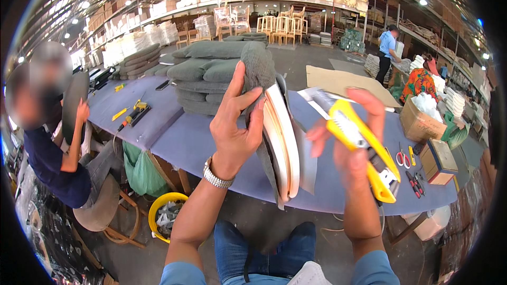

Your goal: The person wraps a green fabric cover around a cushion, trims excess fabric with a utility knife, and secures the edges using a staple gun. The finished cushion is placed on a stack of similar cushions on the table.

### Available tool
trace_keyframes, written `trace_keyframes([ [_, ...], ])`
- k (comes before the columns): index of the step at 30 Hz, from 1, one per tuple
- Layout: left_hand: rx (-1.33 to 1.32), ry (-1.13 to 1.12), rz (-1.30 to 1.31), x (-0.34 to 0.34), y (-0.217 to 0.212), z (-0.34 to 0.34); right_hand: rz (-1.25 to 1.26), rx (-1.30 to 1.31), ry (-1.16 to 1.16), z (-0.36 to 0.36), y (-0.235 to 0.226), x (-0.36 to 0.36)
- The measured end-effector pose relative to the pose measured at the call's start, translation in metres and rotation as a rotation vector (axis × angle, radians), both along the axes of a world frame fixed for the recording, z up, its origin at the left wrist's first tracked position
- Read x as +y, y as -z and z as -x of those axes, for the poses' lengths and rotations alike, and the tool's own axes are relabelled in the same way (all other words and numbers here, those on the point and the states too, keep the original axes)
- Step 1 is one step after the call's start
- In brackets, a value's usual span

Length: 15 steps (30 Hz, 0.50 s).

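Note:
Upright in front of me stands a padded seat panel (282,148) covered in dark grey fabric, its pale layered edge facing me and a loose fabric flap along its side. My left hand (235,126) grips its upper part, fingers pressed over the cloth near the top. To the right of the panel, my right hand (353,171) holds a yellow utility knife (360,137) tilted up to the left, its blade end near the panel's edge. That hand is partly blurred and partly behind the knife. Behind the panel lies a stack of grey cushions (198,74).
On the blue-covered table (158,134) lie red-handled scissors (404,159), pliers (414,183) and a yellow-black power tool (136,113). Boxes (438,162) stand at the right end. A seated co-worker (55,153) holds a dark panel at left. A yellow bucket (153,216) is below.

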<state>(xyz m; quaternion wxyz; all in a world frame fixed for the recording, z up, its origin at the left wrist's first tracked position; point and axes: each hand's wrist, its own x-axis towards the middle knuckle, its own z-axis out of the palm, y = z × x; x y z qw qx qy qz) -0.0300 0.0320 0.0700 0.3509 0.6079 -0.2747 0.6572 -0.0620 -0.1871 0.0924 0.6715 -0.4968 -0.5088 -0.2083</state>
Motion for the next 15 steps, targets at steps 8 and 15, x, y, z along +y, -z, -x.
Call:
trace_keyframes([
  [8,0.123,0.215,0.066,0.009,0.003,0.003,-0.065,-0.119,0.122,-0.015,0.003,0.059],
  [15,0.139,0.287,0.042,0.008,0.009,0.006,-0.096,-0.449,0.492,-0.038,0.022,0.065],
])
